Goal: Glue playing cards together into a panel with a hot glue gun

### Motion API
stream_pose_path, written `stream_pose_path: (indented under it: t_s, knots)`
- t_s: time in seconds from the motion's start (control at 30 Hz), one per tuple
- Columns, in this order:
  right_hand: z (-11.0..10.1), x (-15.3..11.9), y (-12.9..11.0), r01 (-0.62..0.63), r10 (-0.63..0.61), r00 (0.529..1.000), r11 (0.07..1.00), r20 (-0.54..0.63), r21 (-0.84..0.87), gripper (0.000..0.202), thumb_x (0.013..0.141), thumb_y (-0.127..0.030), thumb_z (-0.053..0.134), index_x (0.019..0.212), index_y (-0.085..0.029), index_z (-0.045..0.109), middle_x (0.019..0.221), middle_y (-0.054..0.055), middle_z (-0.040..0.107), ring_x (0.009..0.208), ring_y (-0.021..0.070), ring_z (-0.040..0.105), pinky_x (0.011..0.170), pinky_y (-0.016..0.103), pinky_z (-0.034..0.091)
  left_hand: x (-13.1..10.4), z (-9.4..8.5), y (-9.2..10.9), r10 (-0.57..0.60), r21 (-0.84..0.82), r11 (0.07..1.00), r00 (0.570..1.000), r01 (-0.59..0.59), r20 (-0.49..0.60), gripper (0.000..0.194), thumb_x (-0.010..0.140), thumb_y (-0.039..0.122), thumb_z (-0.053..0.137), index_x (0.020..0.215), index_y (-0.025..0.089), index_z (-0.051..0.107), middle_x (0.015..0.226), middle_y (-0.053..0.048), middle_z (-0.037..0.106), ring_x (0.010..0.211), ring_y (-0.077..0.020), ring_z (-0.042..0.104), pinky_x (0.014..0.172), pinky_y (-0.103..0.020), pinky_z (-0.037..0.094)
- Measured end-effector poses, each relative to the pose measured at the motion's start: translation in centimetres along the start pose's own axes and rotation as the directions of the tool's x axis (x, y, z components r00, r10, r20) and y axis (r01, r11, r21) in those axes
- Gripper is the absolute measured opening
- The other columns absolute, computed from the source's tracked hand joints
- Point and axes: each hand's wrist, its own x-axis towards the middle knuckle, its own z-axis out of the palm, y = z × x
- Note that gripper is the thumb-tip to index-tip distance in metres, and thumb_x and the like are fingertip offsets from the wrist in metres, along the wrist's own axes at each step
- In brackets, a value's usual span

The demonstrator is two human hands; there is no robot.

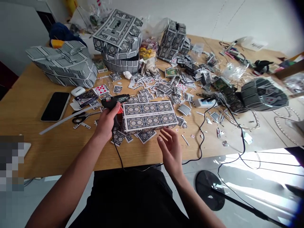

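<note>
My left hand (106, 122) is wrapped round a black hot glue gun (111, 102) with an orange-red trigger, its nozzle pointing right. Just right of it lies a long box (149, 116) covered in dark patterned playing cards. Close to the box's front edge is my right hand (171, 148), palm partly up, fingers apart and slightly curled, with nothing in it. Whether its fingertips touch the box I cannot tell. Loose playing cards (146, 136) lie under and in front of the box. The gun's black cord (116, 147) hangs over the table's front edge.
Scissors (80, 118), a phone (55, 106) and a white earbud case (78, 91) lie at left. Behind stand card-covered constructions (118, 41), with many card scraps in front. A white power strip (204, 103) sits at right, its cords crossing the table. A black round stand base (209, 190) is on the floor.
</note>
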Motion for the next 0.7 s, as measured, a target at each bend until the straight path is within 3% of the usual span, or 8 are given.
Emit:
stream_pose_path:
  t_s: [0.1, 0.2, 0.27, 0.33, 0.43, 0.57, 0.7]
  knots:
    - [1.0, -0.1, 0.0, -0.062, 0.062, 0.998, 0.990, 0.002, 0.130, 0.054, 0.100, -0.051, 0.075, 0.146, -0.034, 0.052, 0.173, 0.013, 0.043, 0.157, 0.0322, 0.052, 0.125, 0.060, 0.052, -1.1, -0.2, -0.1, 0.061, 0.027, 0.998, 0.998, -0.061, 0.001, 0.052, 0.075, 0.067, 0.091, 0.087, 0.018, 0.077, 0.114, -0.013, 0.084, 0.111, -0.0317, 0.078, 0.099, -0.043, 0.063]
    - [1.9, 0.9, -0.1, -0.011, 0.004, 0.999, 0.990, 0.053, 0.142, 0.058, 0.101, -0.050, 0.074, 0.151, -0.035, 0.048, 0.183, 0.010, 0.026, 0.168, 0.0328, 0.036, 0.130, 0.062, 0.044, -3.2, -0.7, -0.5, 0.145, 0.090, 0.986, 0.989, -0.141, -0.042, 0.048, 0.082, 0.066, 0.086, 0.085, 0.019, 0.074, 0.114, -0.012, 0.084, 0.111, -0.0294, 0.078, 0.099, -0.040, 0.063]
    - [2.3, 2.0, -0.2, 0.048, -0.058, 0.993, 0.994, 0.099, 0.098, 0.057, 0.101, -0.048, 0.074, 0.151, -0.035, 0.050, 0.182, 0.010, 0.031, 0.169, 0.0314, 0.034, 0.133, 0.063, 0.040, -5.3, -1.0, -1.0, 0.164, 0.109, 0.981, 0.985, -0.159, -0.046, 0.045, 0.086, 0.063, 0.084, 0.086, 0.020, 0.074, 0.114, -0.010, 0.084, 0.115, -0.0286, 0.076, 0.102, -0.039, 0.062]
    - [2.5, 3.3, -0.1, 0.113, -0.115, 0.983, 0.993, 0.145, 0.023, 0.048, 0.102, -0.046, 0.074, 0.146, -0.033, 0.057, 0.174, 0.011, 0.047, 0.167, 0.0304, 0.038, 0.136, 0.065, 0.031, -7.4, -1.0, -1.8, 0.154, 0.101, 0.984, 0.987, -0.150, -0.039, 0.042, 0.090, 0.062, 0.082, 0.089, 0.020, 0.074, 0.116, -0.009, 0.083, 0.123, -0.0295, 0.074, 0.107, -0.041, 0.061]
    - [2.2, 5.2, 0.3, 0.208, -0.196, 0.961, 0.977, 0.194, -0.042, 0.024, 0.104, -0.041, 0.070, 0.125, -0.029, 0.073, 0.167, 0.010, 0.057, 0.165, 0.0304, 0.042, 0.140, 0.067, 0.018, -10.3, -0.9, -3.1, 0.149, 0.090, 0.985, 0.989, -0.148, -0.011, 0.037, 0.095, 0.057, 0.078, 0.093, 0.020, 0.076, 0.122, -0.009, 0.082, 0.129, -0.0295, 0.072, 0.114, -0.044, 0.058]
    - [0.6, 6.5, 0.9, 0.270, -0.244, 0.931, 0.961, 0.270, -0.062, 0.019, 0.105, -0.038, 0.067, 0.117, -0.030, 0.079, 0.166, 0.007, 0.060, 0.169, 0.0302, 0.034, 0.138, 0.067, 0.026, -12.0, -1.5, -4.1, 0.118, 0.060, 0.991, 0.993, -0.119, 0.029, 0.029, 0.099, 0.051, 0.076, 0.096, 0.022, 0.077, 0.123, -0.008, 0.080, 0.129, -0.0286, 0.071, 0.114, -0.045, 0.058]
    - [-1.7, 6.1, 0.8, 0.422, -0.362, 0.875, 0.896, 0.322, -0.140, 0.019, 0.103, -0.036, 0.073, 0.119, -0.029, 0.080, 0.164, 0.009, 0.062, 0.166, 0.0319, 0.041, 0.134, 0.066, 0.037, -12.1, -3.2, -3.5, 0.130, 0.174, 0.974, 0.988, -0.143, 0.087, 0.029, 0.101, 0.048, 0.073, 0.095, 0.020, 0.078, 0.104, -0.006, 0.077, 0.098, -0.0210, 0.073, 0.096, -0.036, 0.061]
